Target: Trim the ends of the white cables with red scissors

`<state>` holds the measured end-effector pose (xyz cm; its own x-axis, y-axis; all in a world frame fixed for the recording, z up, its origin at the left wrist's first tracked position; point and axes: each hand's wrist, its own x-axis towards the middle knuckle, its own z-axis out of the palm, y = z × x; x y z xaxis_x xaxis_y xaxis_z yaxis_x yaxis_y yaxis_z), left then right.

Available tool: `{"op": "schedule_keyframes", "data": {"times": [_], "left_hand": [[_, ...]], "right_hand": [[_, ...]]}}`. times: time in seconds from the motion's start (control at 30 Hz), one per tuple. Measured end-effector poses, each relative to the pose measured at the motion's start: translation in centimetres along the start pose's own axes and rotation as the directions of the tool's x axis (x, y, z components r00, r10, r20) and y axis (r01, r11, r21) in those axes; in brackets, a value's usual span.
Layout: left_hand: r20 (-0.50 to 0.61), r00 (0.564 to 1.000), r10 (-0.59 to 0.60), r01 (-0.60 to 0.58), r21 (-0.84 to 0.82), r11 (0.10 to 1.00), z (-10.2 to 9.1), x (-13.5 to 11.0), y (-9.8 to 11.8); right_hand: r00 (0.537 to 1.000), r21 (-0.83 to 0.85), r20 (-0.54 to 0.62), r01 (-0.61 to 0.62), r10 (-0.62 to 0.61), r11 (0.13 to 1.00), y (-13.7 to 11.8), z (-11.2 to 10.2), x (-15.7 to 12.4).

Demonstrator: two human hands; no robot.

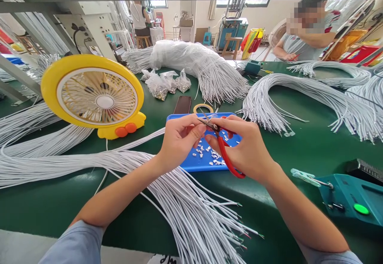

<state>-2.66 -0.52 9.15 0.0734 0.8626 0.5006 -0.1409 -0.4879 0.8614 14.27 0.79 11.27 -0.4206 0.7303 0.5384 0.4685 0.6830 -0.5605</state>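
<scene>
One green table fills the frame, covered in white wire bundles. The nearest bundle runs from the left edge down to bottom centre. Yellow desk fan stands upper left. Teal box sits at the lower right. A co-worker's arm is at the far upper right, well apart.

Blue tray lies at centre and holds scattered small white connectors. Both hands meet just above it.

Right hand is wrapped around the red-handled scissors. Their long axis runs from the handles at lower right up to the tips at upper left, and the blades look almost closed.

Left hand has thumb and forefinger pressed together, with the fingertips touching the underside of the blades. Anything pinched there is too small to tell. The blade tips lie nearer the left hand than the right.
</scene>
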Motion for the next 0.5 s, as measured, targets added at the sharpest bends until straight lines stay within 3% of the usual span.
{"op": "schedule_keyframes", "data": {"times": [0.2,0.33,0.43,0.5], "left_hand": [[0.008,1.0,-0.002,0.003,-0.021,1.0,0.0,-0.1,0.2],[-0.201,0.97,-0.139,0.1,-0.194,0.976,-0.4,0.6,0.2],[-0.307,0.943,-0.126,0.09,-0.131,0.987,-0.6,0.8,0.2],[-0.255,0.964,-0.074,0.075,-0.002,0.997,-0.4,0.6,0.2]], "right_hand": [[1.0,0.002,0.029,-0.004,0.004,1.0,0.2,-0.1,0.3],[0.986,0.021,0.005,-0.165,0.165,0.986,1.9,-0.2,1.4],[0.969,0.219,-0.078,-0.212,0.233,0.953,2.2,-0.4,1.7],[0.966,0.357,-0.125,-0.17,0.227,0.918,1.6,-0.6,1.5]]}}
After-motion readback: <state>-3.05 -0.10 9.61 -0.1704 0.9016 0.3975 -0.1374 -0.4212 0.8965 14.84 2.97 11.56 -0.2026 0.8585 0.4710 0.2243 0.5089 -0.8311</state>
